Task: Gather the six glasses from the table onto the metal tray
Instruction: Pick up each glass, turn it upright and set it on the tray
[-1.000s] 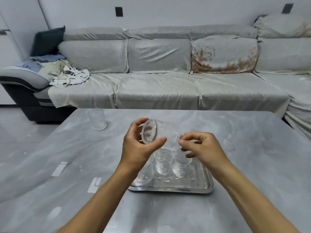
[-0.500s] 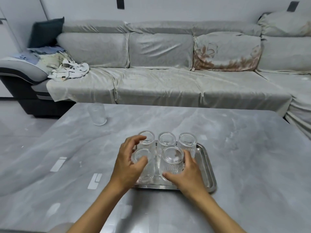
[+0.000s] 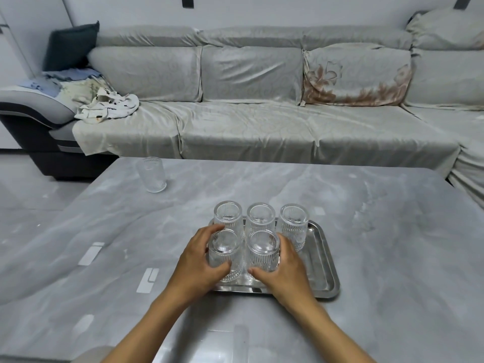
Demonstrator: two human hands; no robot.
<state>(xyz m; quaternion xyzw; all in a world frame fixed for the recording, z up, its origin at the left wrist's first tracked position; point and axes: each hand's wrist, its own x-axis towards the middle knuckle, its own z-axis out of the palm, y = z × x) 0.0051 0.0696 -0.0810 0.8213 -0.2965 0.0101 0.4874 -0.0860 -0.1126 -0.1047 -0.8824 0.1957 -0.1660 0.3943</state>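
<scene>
Glasses are filling the tray [image 3: 323,263]: your left hand [image 3: 195,265] is gripping the near-left glass [image 3: 224,251], your right hand [image 3: 284,271] the near-middle glass [image 3: 263,251], three more are standing behind them, and the sixth glass [image 3: 152,174] is waiting far-left on the desk [image 3: 392,231].

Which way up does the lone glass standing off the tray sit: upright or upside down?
Upside down, it seems: the lone glass widens toward the table, like the inverted glasses on the tray.

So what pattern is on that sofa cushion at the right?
A brownish floral print on pale grey fabric, on the patterned cushion; the head view shows it.
</scene>
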